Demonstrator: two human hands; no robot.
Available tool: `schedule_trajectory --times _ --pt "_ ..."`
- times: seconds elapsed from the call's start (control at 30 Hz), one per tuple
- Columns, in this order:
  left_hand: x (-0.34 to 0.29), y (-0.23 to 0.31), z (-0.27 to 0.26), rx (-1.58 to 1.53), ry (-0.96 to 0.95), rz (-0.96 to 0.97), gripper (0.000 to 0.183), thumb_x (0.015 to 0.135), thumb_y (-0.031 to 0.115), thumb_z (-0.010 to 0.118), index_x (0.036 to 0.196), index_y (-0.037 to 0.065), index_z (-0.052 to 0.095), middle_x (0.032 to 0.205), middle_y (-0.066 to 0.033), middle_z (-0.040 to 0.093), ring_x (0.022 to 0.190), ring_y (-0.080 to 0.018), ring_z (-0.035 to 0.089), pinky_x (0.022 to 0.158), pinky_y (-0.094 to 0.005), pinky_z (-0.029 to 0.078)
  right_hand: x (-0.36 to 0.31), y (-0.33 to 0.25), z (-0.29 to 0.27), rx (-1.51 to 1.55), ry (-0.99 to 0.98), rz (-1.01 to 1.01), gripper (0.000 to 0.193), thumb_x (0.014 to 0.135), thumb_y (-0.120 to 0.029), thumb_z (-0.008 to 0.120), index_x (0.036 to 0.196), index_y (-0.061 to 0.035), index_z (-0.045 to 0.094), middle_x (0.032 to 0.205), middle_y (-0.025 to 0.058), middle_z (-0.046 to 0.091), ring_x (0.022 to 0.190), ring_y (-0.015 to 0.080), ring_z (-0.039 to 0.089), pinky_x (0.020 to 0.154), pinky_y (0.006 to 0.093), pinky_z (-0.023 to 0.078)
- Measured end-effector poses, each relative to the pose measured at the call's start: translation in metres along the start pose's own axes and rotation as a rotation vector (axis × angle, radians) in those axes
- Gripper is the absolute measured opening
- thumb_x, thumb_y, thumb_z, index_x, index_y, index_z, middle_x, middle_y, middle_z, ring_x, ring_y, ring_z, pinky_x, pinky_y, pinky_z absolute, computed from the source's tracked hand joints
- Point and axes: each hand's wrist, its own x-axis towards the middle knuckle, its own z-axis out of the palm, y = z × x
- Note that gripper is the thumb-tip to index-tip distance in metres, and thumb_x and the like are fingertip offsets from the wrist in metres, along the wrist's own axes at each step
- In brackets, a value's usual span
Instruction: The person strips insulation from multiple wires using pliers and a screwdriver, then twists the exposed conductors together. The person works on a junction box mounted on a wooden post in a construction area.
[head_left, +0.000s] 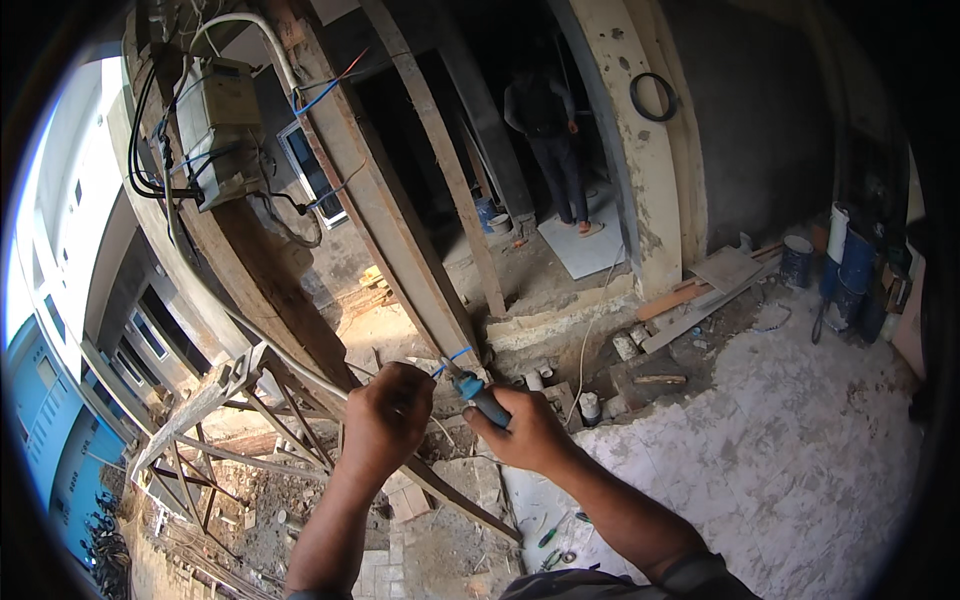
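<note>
My left hand (390,415) is closed in a pinch on a thin blue wire (438,372). My right hand (525,430) grips a pair of pliers (487,402) with blue handles. The metal jaws of the pliers meet the blue wire just right of my left fingers, and a short end of wire sticks out beyond them. Whether the jaws are fully closed on it is too small to tell. Both hands are held up in front of a wooden post (400,240).
A grey electrical box (222,125) with black cables hangs on a post, upper left. Red and blue wire ends (330,92) stick out beside it. A person (545,130) stands in the doorway. Hand tools (548,538) lie on the floor below; a metal truss (205,405) leans left; buckets (796,262) stand right.
</note>
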Motion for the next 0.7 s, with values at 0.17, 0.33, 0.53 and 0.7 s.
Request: schedule_trajectory --times 0.17,0.33,0.53,0.7 --pt "-0.003 -0.004 -0.003 0.007 -0.021 0.008 0.007 0.091 0.005 0.074 0.095 0.003 0.069 0.078 -0.0128 0.075 0.067 -0.0191 0.074 0.063 -0.031 0.058 0.002 0.005 0.005 -0.027 0.019 -0.002 0.033 0.093 -0.024 0.076 0.076 -0.0011 0.059 0.064 0.0198 0.061 0.059 0.0408 0.062 0.054 0.0463 0.046" --pt "-0.005 -0.011 -0.005 0.111 0.01 0.191 0.009 0.089 0.002 0.074 0.095 0.002 0.067 0.082 -0.0128 0.072 0.07 -0.0265 0.074 0.061 -0.0358 0.058 -0.001 0.006 0.01 -0.125 0.025 0.003 0.034 0.092 -0.026 0.076 0.075 -0.0015 0.06 0.065 0.021 0.062 0.062 0.0428 0.065 0.056 0.0481 0.048" --pt "-0.002 -0.012 -0.015 0.216 -0.041 0.356 0.009 0.089 0.005 0.073 0.096 0.004 0.066 0.083 -0.0136 0.067 0.071 -0.0346 0.068 0.064 -0.0416 0.056 0.001 0.013 0.015 -0.106 0.008 -0.044 0.023 0.09 -0.02 0.077 0.084 -0.0011 0.064 0.077 0.0204 0.066 0.072 0.0425 0.067 0.064 0.0486 0.052" --pt "0.003 0.001 -0.036 -0.047 -0.193 0.038 0.008 0.096 0.007 0.069 0.1 0.0 0.069 0.082 -0.0147 0.069 0.07 -0.0278 0.069 0.064 -0.0376 0.055 0.028 0.026 0.031 -0.049 0.176 -0.358 0.017 0.088 -0.014 0.077 0.091 -0.0025 0.066 0.087 0.0187 0.069 0.077 0.0417 0.068 0.067 0.0471 0.053"
